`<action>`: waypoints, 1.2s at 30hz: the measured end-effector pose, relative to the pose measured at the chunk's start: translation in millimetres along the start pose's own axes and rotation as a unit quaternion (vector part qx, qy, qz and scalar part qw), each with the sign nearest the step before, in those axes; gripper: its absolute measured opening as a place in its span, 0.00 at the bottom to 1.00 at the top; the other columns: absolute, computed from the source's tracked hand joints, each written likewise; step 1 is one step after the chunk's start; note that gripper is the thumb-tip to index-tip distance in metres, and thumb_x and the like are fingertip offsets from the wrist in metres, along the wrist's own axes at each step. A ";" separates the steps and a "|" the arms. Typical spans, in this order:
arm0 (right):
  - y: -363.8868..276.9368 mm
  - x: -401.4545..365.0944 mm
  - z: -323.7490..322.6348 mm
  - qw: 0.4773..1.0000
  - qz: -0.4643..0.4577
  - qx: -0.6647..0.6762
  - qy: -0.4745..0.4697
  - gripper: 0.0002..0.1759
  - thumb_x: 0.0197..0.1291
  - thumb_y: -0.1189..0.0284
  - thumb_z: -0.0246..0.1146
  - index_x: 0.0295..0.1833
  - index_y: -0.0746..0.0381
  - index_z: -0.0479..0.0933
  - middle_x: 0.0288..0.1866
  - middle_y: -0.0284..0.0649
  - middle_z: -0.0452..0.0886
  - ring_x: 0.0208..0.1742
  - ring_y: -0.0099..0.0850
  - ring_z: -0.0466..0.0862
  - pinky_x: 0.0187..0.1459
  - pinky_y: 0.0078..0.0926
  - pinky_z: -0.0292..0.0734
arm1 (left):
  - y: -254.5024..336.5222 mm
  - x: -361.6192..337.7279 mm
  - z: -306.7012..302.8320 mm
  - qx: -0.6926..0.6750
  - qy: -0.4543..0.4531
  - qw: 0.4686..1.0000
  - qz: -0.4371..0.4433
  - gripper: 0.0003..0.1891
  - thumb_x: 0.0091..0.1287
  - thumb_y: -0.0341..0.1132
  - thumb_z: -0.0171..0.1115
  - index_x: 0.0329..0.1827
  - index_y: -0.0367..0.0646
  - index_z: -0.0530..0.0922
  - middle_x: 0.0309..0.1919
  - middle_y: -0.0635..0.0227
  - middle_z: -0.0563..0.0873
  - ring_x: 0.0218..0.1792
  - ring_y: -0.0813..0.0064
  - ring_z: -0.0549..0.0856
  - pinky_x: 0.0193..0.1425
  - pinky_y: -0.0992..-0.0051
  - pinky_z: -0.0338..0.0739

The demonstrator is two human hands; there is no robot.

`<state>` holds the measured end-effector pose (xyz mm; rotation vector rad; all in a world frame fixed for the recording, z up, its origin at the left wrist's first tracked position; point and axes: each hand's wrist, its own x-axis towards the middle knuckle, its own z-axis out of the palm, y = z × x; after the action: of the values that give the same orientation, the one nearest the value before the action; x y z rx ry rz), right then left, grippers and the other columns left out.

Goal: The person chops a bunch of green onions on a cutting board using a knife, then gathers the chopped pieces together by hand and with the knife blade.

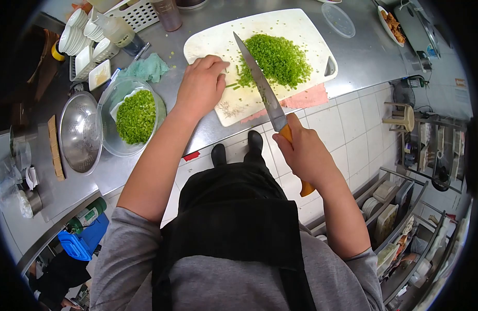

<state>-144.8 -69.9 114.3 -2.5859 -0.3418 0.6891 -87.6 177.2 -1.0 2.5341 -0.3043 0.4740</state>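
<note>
My right hand (301, 150) is wrapped round the orange handle of a long knife (263, 85), whose blade slants over the white cutting board (213, 44). Just right of the blade lies a heap of finely chopped green onion (280, 59). My left hand (200, 85) rests on the board's left part, left of the blade, fingers bent and close together; whether anything small is under them is hidden. A few green pieces lie between that hand and the knife. A pinkish cloth (309, 97) shows under the board's near edge.
Left of the board stand a clear tub (105, 132) holding chopped greens, a metal colander (79, 132) and a teal cloth (148, 67). Bottles (117, 33) and stacked white dishes (74, 36) are behind. A clear lid (338, 20) and a plate of food (392, 26) lie right.
</note>
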 end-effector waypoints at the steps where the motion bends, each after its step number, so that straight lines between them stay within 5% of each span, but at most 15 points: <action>1: 0.2 -0.4 -0.7 1.000 0.006 0.001 -0.004 0.16 0.72 0.66 0.61 0.51 0.68 0.66 0.31 0.62 0.84 0.35 0.62 0.85 0.38 0.55 0.80 | 0.0 0.1 -1.4 -0.014 -0.020 1.000 -0.010 0.12 0.64 0.27 0.64 0.51 0.42 0.85 0.49 0.63 0.85 0.54 0.57 0.82 0.61 0.62 0.77; 7: 2.3 3.7 4.2 1.000 -0.018 -0.001 -0.004 0.17 0.71 0.67 0.61 0.51 0.68 0.66 0.31 0.62 0.84 0.35 0.61 0.85 0.38 0.55 0.80 | 2.5 8.6 -3.3 -0.002 -0.009 1.000 -0.030 0.05 0.64 0.28 0.67 0.41 0.42 0.86 0.38 0.62 0.85 0.44 0.56 0.84 0.51 0.63 0.80; 20: -12.8 6.0 7.5 0.996 0.001 -0.062 -0.058 0.16 0.71 0.67 0.60 0.51 0.68 0.66 0.31 0.61 0.84 0.37 0.60 0.86 0.39 0.56 0.82 | 20.8 -16.1 -11.2 -0.051 -0.031 0.997 -0.055 0.13 0.58 0.32 0.72 0.45 0.40 0.82 0.44 0.63 0.84 0.50 0.57 0.84 0.55 0.62 0.80; 36: -28.8 -0.6 25.8 0.991 0.040 -0.089 -0.087 0.16 0.73 0.67 0.57 0.54 0.69 0.66 0.33 0.60 0.85 0.38 0.57 0.88 0.41 0.52 0.85 | 8.9 -11.9 -3.0 -0.077 -0.051 0.995 -0.026 0.07 0.56 0.26 0.68 0.36 0.42 0.80 0.36 0.63 0.82 0.43 0.58 0.84 0.46 0.63 0.80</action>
<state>-162.1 -36.0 108.0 -2.7256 -0.3714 0.9548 -102.0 172.8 0.8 2.4128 -0.2986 0.2906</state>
